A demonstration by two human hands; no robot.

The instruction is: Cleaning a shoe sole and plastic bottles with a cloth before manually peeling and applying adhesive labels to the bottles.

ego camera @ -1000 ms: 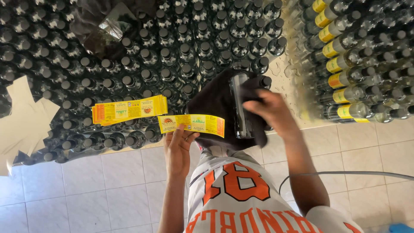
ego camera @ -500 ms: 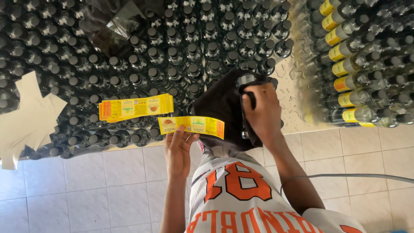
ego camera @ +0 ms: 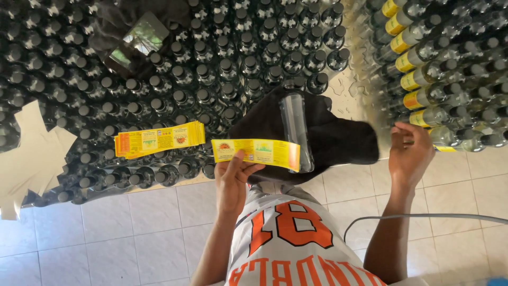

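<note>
In the head view the left hand [ego camera: 234, 177] pinches a yellow label [ego camera: 256, 152] by its lower edge, thumb on the printed face and fingers behind, so this grip is closed on the label. The label runs sideways above that hand, and its far end lies over the lower part of a clear bottle [ego camera: 296, 130]. The bottle lies on its side just right of the left grip, resting on a black cloth [ego camera: 338, 139] that is spread over the tabletop [ego camera: 346, 92] edge. The right hand [ego camera: 408, 153] is well to the right of the bottle, past the cloth's right end; its fingers are loosely curled and spread, holding nothing, so this grip is open. Just above and right of that hand lie stacked bottles [ego camera: 439, 79] on their sides, clear with black caps and yellow labels. To the left of the left grip a stack of labels [ego camera: 159, 139] rests on top of a field of upright black-capped bottles [ego camera: 211, 69] that fills the tabletop. Farther left lie pale backing sheets [ego camera: 29, 156], piled loosely. Far above the left hand, a dark flat object [ego camera: 135, 45] with a shiny face lies on the caps. Below both hands are pale floor tiles [ego camera: 132, 233], and a grey cable [ego camera: 423, 216] crosses them beneath the right forearm.
</note>
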